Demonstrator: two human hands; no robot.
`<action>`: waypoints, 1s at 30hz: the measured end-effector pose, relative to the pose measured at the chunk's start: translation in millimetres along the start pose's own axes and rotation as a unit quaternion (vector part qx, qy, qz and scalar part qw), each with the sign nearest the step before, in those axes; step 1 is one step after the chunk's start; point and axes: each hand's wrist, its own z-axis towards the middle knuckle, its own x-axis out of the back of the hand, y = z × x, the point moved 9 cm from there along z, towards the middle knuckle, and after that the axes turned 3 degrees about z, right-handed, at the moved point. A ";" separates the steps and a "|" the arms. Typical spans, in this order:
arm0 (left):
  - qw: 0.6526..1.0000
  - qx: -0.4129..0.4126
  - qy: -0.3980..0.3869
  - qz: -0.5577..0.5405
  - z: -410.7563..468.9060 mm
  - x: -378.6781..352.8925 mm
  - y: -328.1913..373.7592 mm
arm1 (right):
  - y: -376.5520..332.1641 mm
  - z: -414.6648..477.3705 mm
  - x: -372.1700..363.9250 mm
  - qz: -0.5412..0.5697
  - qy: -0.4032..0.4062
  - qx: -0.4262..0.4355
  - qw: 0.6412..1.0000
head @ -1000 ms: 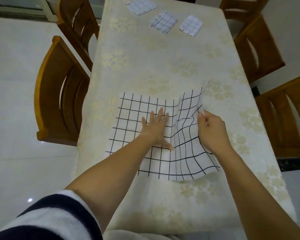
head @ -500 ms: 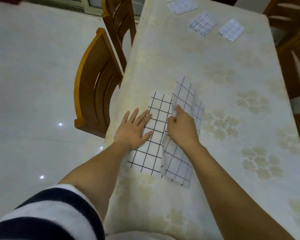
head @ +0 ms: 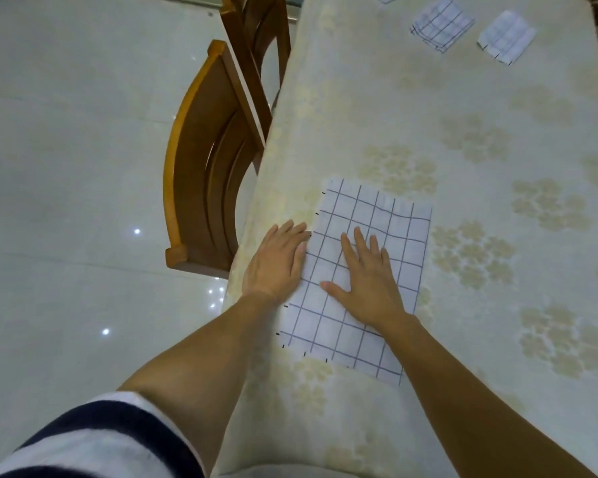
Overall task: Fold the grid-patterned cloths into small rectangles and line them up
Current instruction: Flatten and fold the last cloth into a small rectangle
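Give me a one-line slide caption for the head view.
Both hands, left and right, press flat a half-folded grid cloth; folded cloths wait at the table's far end.

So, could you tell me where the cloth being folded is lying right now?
In the head view, the cloth lies flat near the table's left edge, under the right hand, with the left hand at its left border.

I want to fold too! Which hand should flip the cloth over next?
Probably the left hand. It rests at the left edge of the grid cloth, ready to lift that edge, while the right hand lies flat on the middle, pinning it down.
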 end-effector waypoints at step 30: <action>0.998 -0.030 -0.027 0.054 0.0 -8.8 -0.9 | 169.2 23.8 44.8 0.056 0.055 -0.144 0.987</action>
